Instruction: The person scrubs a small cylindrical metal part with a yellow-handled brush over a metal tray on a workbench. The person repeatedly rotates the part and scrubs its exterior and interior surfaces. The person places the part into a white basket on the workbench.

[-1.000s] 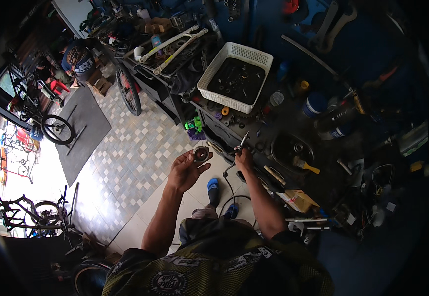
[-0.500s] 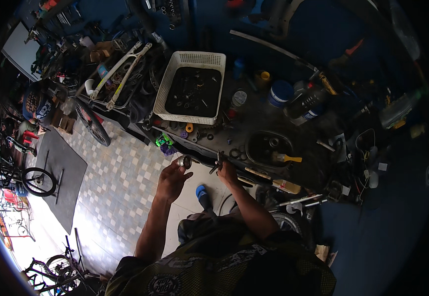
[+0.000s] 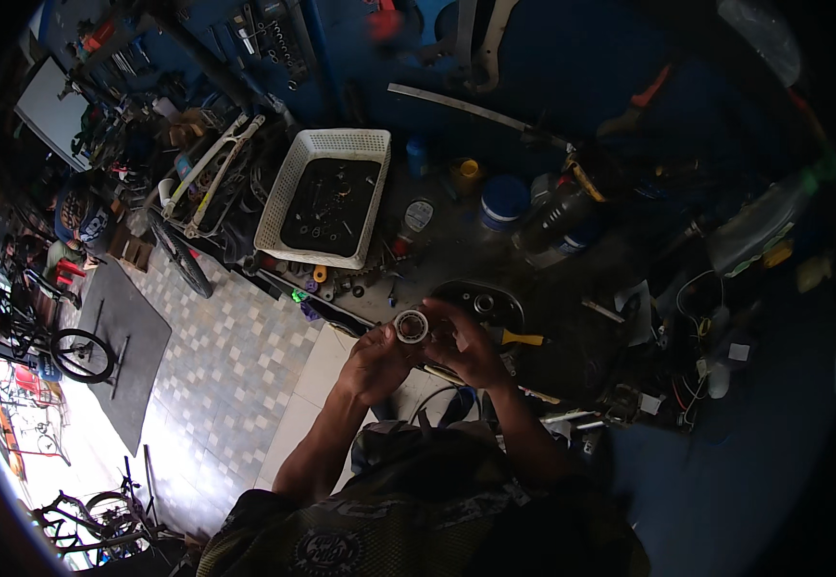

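Both hands, left hand (image 3: 374,361) and right hand (image 3: 466,346), share a grip on a small metal ring (image 3: 411,327), raised above the desk (image 3: 495,260) edge, apparently for inspection, white basket (image 3: 288,207) beyond.

A single view from a wide fisheye camera worn on the person's head, looking steeply down. The person's own torso fills the lower edge, and both forearms rise from it toward the picture's middle, where the left hand (image 3: 376,361) and right hand (image 3: 466,344) meet close below the lens. Beyond them, farther from the camera, the cluttered tabletop (image 3: 456,255) crosses the upper middle, with a white basket (image 3: 288,197) on it. The tiled floor (image 3: 230,370) falls away to the left, seen from well above, with a bicycle (image 3: 48,341) small near the left rim. Straight edges bend toward the round, dark border. The picture is upright and not mirrored.
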Tool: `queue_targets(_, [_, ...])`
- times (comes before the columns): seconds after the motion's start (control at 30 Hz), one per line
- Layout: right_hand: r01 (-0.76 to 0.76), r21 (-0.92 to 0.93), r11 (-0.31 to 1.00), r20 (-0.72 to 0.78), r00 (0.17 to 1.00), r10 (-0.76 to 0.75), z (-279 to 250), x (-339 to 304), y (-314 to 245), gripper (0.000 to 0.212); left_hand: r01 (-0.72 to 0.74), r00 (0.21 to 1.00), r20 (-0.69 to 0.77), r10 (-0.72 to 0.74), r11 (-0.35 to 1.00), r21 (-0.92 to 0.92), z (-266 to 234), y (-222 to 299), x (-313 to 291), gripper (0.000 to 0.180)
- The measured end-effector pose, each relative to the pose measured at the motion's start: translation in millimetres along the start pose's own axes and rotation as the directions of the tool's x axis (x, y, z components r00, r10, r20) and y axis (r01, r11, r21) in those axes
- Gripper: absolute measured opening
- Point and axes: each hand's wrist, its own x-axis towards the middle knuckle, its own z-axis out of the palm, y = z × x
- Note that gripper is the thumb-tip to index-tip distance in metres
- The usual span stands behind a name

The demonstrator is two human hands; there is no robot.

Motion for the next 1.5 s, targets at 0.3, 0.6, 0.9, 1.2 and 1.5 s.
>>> queue_targets(0.3, [0.088, -0.195, 0.977, -0.022, 0.995, -0.094, -46, 3, -43, 0.059, -0.063, 0.947, -0.237, 0.215, 0.852, 0.52, 45, -26, 39, 0.041])
queue_targets(0.6, [0.178, -0.628, 0.758, 0.13, 0.984, -0.124, -50, 25, -81, 0.058, -0.363, 0.903, 0.376, 0.21, -0.097, 0.927, 58, 56, 67, 0.016])
queue_targets(0.9, [0.032, -0.515, 0.857, 0.136, 0.99, 0.045, -20, 32, -62, 0.031, -0.54, 0.811, 0.558, 0.177, -0.138, 0.83, 59, 89, 58, 0.012])
queue_targets(1.2, [0.336, -0.853, 0.399, 0.267, 0.938, -0.219, 22, 62, -59, 0.04, -0.25, 0.965, 0.235, 0.116, 0.135, 0.959, 4, 115, 44, 0.009])
queue_targets(1.5, [-0.635, 0.139, 0.76, 0.151, 0.772, 0.617, 46, 95, -19, 0.057, -0.447, 0.827, 0.515, 0.225, -0.293, 0.845, -9, 136, 23, 0.013])
